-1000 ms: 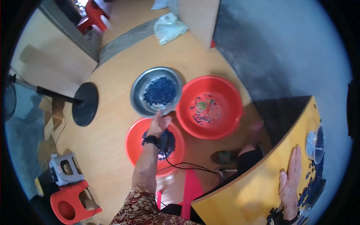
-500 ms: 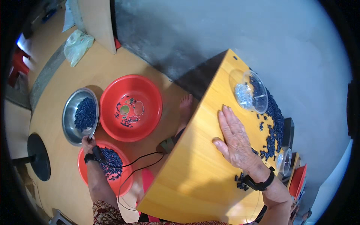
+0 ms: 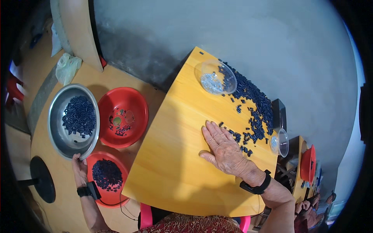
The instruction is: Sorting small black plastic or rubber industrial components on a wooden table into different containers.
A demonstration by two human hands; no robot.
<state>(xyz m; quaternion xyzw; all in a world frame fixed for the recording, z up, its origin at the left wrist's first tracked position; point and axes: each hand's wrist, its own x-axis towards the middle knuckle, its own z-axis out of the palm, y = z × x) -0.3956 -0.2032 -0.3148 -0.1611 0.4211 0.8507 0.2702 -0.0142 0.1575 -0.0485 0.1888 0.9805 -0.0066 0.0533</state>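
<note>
My left hand is closed on the near rim of a steel basin, which looks raised and partly covers the red basins beside it. Inside the steel basin is a heap of small dark blue cylindrical pieces. My right hand lies palm down on the yellow wooden table, fingers stretched out and holding nothing. Just beyond its fingers are loose dark pieces, with a larger pile along the table's far right edge.
A red basin with a few pieces and a nearer red basin with many stand on the floor. Clear plastic bowls with small shiny parts are on the table. A black round stand base is at left.
The steel basin has come up closer, with my left hand on its rim. My view has shifted toward the table. My right hand stays flat on the tabletop, now nearer the loose pieces.
</note>
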